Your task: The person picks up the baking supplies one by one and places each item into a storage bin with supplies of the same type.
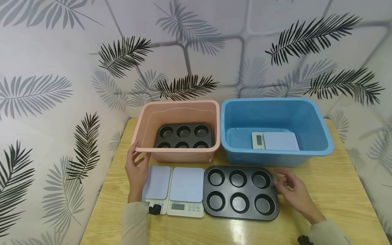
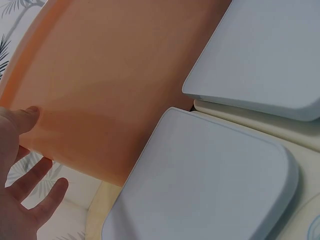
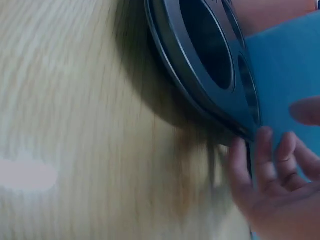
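Observation:
My left hand (image 1: 136, 172) is at the front left corner of the pink bin (image 1: 180, 154); its fingers are spread and touch the bin near the rim. The left wrist view shows the thumb (image 2: 27, 120) against the bin wall. In the bin lies a dark muffin pan (image 1: 174, 130). My right hand (image 1: 291, 190) is by the right edge of a second muffin pan (image 1: 242, 187), which lies on the table. The right wrist view shows its fingertips (image 3: 264, 137) beside the pan's edge, fingers loosely bent; contact is hard to tell.
Two kitchen scales, one (image 1: 186, 185) beside the pan and another (image 1: 156, 182) partly behind the left arm, lie before the pink bin. A blue bin (image 1: 263, 157) holds another kitchen scale (image 1: 280, 140). All stand on a wooden table (image 1: 343, 190) against a leaf-patterned backdrop.

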{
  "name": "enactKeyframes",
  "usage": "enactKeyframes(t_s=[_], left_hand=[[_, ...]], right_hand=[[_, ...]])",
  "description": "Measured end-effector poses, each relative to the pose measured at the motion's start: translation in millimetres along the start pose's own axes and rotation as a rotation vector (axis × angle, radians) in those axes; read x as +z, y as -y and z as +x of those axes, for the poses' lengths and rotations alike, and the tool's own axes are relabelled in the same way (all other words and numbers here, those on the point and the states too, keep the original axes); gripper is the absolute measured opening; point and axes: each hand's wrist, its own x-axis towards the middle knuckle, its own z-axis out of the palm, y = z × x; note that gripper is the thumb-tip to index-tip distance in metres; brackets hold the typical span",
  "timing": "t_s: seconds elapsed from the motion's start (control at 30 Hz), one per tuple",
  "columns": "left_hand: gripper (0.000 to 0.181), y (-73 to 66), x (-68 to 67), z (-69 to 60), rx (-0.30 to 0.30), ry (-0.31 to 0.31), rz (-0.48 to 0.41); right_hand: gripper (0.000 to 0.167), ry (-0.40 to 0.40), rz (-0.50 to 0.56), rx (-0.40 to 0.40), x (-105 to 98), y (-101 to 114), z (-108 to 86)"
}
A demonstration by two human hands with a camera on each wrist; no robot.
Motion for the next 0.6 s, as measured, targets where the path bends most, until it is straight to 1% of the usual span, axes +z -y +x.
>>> enactKeyframes(t_s=[0.07,0.13,0.2,0.27,0.33,0.43,0.53,0.6], left_hand=[[0.059,-1.9,0.1,0.0,0.009,-0.001,0.001],[0.059,-3.4,0.1,0.1,0.017,-0.005,0.003],[0.06,-3.3,0.1,0.4,0.018,-0.01,-0.001],[0.06,-1.0,0.9,1.3,0.011,-0.007,0.005],[0.06,3.8,2.2,2.5,0.0,0.002,0.015],[0.061,15.1,3.6,4.0,-0.016,0.011,0.039],[0.063,27.1,3.1,4.5,-0.016,-0.002,0.045],[0.063,32.2,2.0,4.2,-0.013,-0.011,0.046]], right_hand=[[0.04,0.017,0.003,0.064,0,-1,-2.4],[0.039,0.04,0.028,0.122,2,-2,-4.5],[0.039,0.053,0.037,0.159,3,-3,-5.9],[0.038,0.053,0.022,0.186,4,-5,-7.0],[0.037,0.057,-0.01,0.204,5,-7,-8.4],[0.038,0.076,-0.057,0.225,4,-8,-11.8],[0.037,0.107,-0.081,0.225,3,-6,-14.0],[0.036,0.124,-0.079,0.23,3,-4,-14.7]])
